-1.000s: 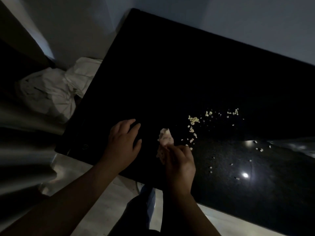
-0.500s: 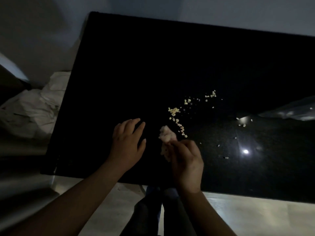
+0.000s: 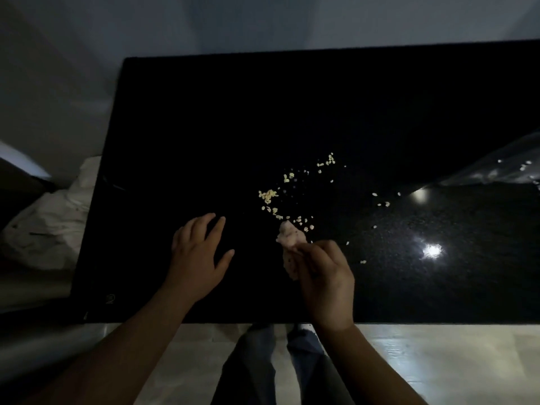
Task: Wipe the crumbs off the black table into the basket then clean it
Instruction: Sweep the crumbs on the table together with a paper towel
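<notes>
Head camera looks down on the black table (image 3: 233, 112), and the only writing I can read is a faint "2" (image 3: 110, 299) on its near left corner. My left hand (image 3: 198, 255) lies flat on the tabletop with fingers straight and spread, holding nothing. My right hand (image 3: 324, 279) has its fingers curled around a pale wad (image 3: 289, 238) of cloth or paper, I cannot tell which, and the wad's tip sticks out past the fingers toward the far side. The crumbs (image 3: 268, 195) lie just beyond that tip, the nearest ones touching or almost touching it. From there they trail away to the far right in a loose band, with a few stray bits farther right near a bright light reflection (image 3: 432, 250). A white crumpled bag (image 3: 43, 229) sits off the table's left edge, well apart from the crumbs. A clear plastic sheet (image 3: 496, 168) lies at the right edge.
</notes>
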Available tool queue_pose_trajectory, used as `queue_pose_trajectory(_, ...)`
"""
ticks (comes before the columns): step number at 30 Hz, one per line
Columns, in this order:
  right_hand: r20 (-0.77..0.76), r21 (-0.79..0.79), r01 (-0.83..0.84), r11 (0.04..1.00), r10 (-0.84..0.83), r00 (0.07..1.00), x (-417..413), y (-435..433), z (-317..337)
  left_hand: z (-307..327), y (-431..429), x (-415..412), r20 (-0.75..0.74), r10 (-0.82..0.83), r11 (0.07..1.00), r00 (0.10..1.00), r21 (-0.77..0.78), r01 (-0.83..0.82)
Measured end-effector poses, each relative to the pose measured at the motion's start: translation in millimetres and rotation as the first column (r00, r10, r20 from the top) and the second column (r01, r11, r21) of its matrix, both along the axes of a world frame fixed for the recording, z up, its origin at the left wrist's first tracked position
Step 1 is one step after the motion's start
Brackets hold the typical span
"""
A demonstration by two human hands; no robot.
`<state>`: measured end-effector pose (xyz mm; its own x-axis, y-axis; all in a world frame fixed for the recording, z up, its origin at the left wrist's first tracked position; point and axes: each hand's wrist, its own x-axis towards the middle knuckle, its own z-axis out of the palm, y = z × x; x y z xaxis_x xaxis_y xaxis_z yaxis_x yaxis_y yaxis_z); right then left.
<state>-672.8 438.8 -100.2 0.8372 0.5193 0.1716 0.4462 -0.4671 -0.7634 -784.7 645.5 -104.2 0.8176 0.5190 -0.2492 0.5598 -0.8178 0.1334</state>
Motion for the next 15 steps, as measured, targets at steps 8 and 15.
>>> queue_pose_trajectory(8,-0.001,-0.07,0.023,0.997,-0.023,1.0,-19,40,-7,-2,22,6,0.031,-0.06,0.998,0.998,0.019,0.059)
queue_pose_trajectory(15,0.038,-0.148,0.125,0.981,-0.12,0.992,-16,21,-28,-8,44,19,0.158,-0.283,0.956,0.946,-0.035,0.292)
